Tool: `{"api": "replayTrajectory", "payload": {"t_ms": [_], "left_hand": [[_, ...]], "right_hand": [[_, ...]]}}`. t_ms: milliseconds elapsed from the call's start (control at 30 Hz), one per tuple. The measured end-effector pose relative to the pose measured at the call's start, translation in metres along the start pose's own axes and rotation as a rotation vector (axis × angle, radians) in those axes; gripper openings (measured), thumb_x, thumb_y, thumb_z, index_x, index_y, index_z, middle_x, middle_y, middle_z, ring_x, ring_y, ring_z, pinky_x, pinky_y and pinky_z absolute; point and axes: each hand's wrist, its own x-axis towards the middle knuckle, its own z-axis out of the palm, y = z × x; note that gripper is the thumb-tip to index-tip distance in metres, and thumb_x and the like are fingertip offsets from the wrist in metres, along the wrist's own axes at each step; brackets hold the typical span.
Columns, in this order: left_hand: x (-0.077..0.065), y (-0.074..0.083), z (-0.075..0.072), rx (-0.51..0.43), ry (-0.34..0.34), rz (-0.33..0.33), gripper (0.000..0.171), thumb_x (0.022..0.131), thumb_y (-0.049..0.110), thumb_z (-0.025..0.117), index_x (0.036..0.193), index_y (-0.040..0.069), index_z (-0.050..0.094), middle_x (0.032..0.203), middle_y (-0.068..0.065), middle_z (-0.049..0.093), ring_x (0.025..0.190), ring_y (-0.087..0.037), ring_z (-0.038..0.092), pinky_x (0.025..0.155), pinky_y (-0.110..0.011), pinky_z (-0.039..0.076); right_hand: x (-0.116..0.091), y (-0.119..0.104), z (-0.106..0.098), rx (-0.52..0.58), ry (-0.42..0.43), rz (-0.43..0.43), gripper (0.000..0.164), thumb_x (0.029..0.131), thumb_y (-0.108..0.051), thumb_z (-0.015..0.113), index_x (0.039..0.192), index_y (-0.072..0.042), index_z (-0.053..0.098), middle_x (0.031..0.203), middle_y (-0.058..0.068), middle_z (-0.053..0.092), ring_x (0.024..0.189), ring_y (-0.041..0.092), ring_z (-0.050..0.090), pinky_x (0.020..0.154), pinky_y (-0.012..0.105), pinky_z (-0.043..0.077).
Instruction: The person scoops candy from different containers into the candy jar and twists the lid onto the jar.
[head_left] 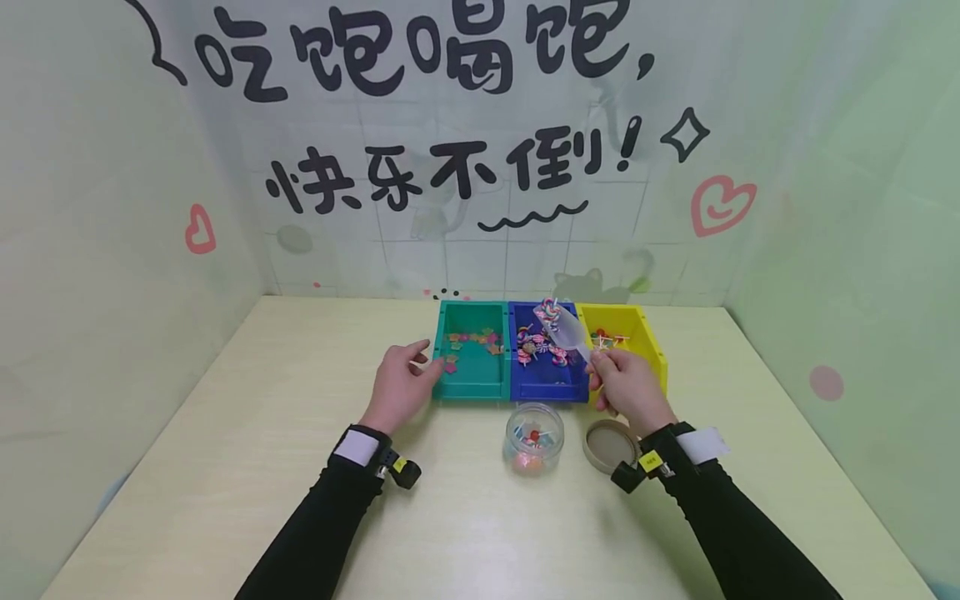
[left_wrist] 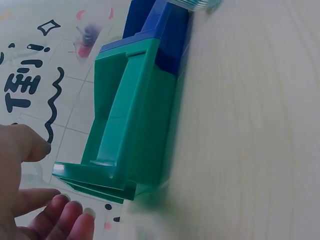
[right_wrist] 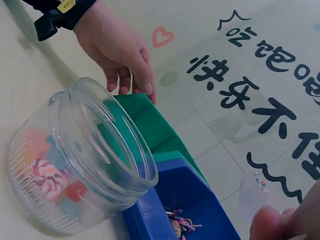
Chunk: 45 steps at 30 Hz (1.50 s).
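Note:
My right hand (head_left: 632,385) grips the handle of a small translucent scoop (head_left: 568,332), raised over the blue bin (head_left: 549,390). Swirled pink-and-white candy pieces (head_left: 550,312) lie in the scoop's bowl; more striped pieces are in the bin beneath. At the left end of the green bin (head_left: 471,388) is my left hand (head_left: 400,385), its thumb and fingers spread loosely, thumb right by the bin's rim. Nothing shows in its grasp in the left wrist view, where the fingers (left_wrist: 62,220) sit beside the green end wall. Small star-shaped pieces (head_left: 483,338) lie in the green bin.
A ribbed glass jar (head_left: 533,440) without its lid stands in front of the blue bin, holding several colourful pieces. Its round lid (head_left: 609,446) lies to the right, near my right wrist. The yellow bin (head_left: 654,357) joins the row's right end, with small lollipop-like sticks inside.

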Motion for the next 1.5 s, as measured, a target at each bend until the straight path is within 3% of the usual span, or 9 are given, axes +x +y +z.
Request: {"api": "replayTrajectory", "payload": {"t_ms": [267,733,1067,1200,1500], "left_hand": [[-0.002,0.015,-0.01,-0.1,0.08,0.056,0.05,0.108,0.029,0.068,0.152,0.006,0.064,0.131,-0.019,0.062,0.115,-0.034,0.065,0.095,-0.04,0.054],[-0.016,0.037,-0.004,-0.176,-0.007,0.145,0.05,0.108,0.028,0.071,0.154,0.008,0.063,0.139,-0.015,0.06,0.13,-0.03,0.066,0.106,-0.046,0.06],[-0.031,0.051,0.012,-0.237,-0.141,0.2,0.053,0.107,0.031,0.073,0.155,0.011,0.062,0.145,-0.014,0.06,0.136,-0.031,0.064,0.114,-0.053,0.057],[-0.038,0.052,0.023,-0.257,-0.224,0.206,0.059,0.106,0.031,0.074,0.159,0.01,0.058,0.147,-0.016,0.059,0.139,-0.034,0.062,0.113,-0.048,0.058],[-0.049,0.05,0.042,-0.27,-0.426,0.198,0.08,0.096,0.035,0.086,0.164,0.012,0.051,0.157,-0.016,0.055,0.146,-0.033,0.057,0.12,-0.051,0.052]], "right_hand": [[-0.008,-0.001,-0.014,-0.045,0.042,-0.062,0.045,0.118,-0.042,0.047,0.121,0.0,0.064,0.086,0.007,0.06,0.062,0.018,0.055,0.051,0.026,0.044],[-0.033,-0.002,-0.044,-0.028,0.063,-0.181,0.049,0.117,-0.049,0.048,0.105,-0.003,0.061,0.075,0.0,0.054,0.058,0.018,0.053,0.049,0.029,0.042],[-0.052,-0.004,-0.069,-0.044,0.09,-0.242,0.046,0.117,-0.047,0.048,0.105,-0.005,0.06,0.075,-0.001,0.054,0.058,0.02,0.052,0.05,0.029,0.043],[-0.06,-0.005,-0.077,-0.047,0.101,-0.257,0.043,0.117,-0.045,0.048,0.104,-0.005,0.061,0.074,-0.002,0.054,0.058,0.02,0.052,0.05,0.029,0.044],[-0.081,-0.004,-0.089,-0.048,0.104,-0.31,0.042,0.118,-0.042,0.049,0.098,-0.007,0.061,0.071,-0.002,0.053,0.056,0.021,0.052,0.052,0.031,0.045]]}}
